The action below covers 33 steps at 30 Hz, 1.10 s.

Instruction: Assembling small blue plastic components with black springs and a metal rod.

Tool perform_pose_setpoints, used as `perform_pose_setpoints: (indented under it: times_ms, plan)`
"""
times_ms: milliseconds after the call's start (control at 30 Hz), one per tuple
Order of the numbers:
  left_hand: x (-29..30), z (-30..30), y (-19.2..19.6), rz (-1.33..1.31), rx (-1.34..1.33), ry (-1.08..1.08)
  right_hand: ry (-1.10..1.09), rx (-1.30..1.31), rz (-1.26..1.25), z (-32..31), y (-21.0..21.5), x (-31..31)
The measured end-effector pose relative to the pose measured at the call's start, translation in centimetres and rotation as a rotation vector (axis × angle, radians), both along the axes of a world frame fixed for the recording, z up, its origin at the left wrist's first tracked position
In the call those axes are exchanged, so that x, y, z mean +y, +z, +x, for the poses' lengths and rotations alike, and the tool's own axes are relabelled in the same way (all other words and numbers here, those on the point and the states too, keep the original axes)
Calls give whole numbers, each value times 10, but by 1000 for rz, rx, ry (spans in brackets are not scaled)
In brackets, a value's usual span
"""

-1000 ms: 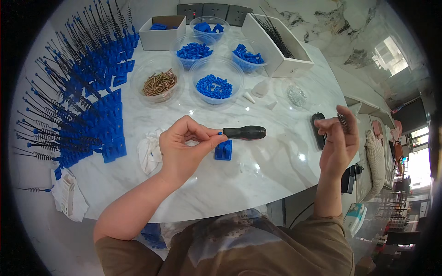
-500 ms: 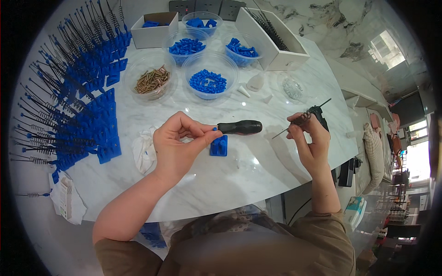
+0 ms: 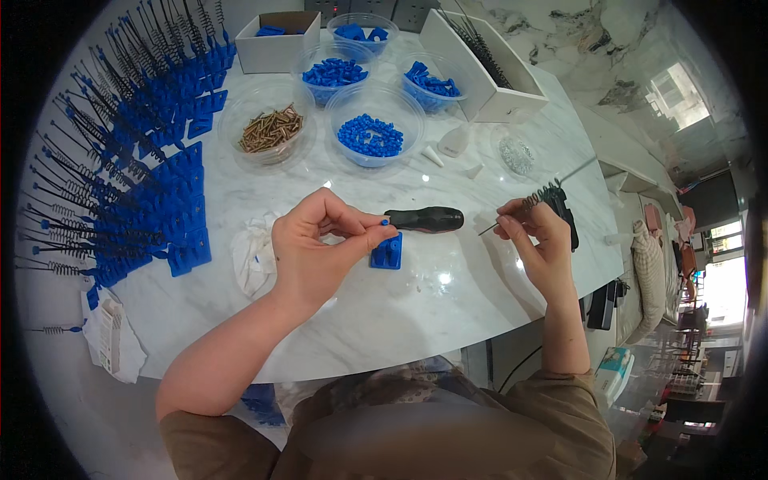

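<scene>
My left hand (image 3: 316,240) pinches a small blue bead-like cap (image 3: 385,222) between thumb and fingertips. Just right of those fingertips lies a black screwdriver-like handle (image 3: 430,219). Below them, a blue plastic base (image 3: 386,252) with a raised part rests on the tabletop. My right hand (image 3: 538,240) is closed round a thin black wire with a spring coil (image 3: 546,194) in it. One straight end of the wire points left toward my other hand; its far end sticks up to the right, smeared by motion. Behind my right hand sits a black object (image 3: 570,210), partly hidden.
Clear tubs of screws (image 3: 272,132), blue beads (image 3: 370,138) and other blue parts (image 3: 334,72) stand farther back. A white box (image 3: 512,108) holds black wires. Rows of blue bases with springs (image 3: 180,184) fill the left. Crumpled tissue (image 3: 254,254) lies beside my left hand.
The view has shifted slightly, moving table items to the right. The wire in my right hand has turned a little, with more of its coil showing. My left hand still pinches the blue cap.
</scene>
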<state>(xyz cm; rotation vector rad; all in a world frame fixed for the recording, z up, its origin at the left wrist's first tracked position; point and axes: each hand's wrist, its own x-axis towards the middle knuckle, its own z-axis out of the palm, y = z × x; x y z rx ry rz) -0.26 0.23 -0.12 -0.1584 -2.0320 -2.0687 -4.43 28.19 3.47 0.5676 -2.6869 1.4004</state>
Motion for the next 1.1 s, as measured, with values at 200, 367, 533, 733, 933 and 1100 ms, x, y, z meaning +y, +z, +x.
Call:
perform_pose_setpoints:
  times_ms: [200,367,533,733,933,1100]
  plan:
    - [-3,1,-7,37,26,18,275,31,-268,-5,39,-64]
    - [-4,0,-6,30,36,-9,503,393,-154,-21,22,-92]
    - [-1,2,-8,44,6,-48,523,545,-164,-11,8,-84]
    - [2,1,-7,51,1,-74,481,414,-338,-8,2,-87]
    - [0,0,-2,-44,-31,-94,506,408,-358,-12,-4,-85]
    - [0,0,-4,-73,-25,-86,527,415,-329,-12,-3,-86]
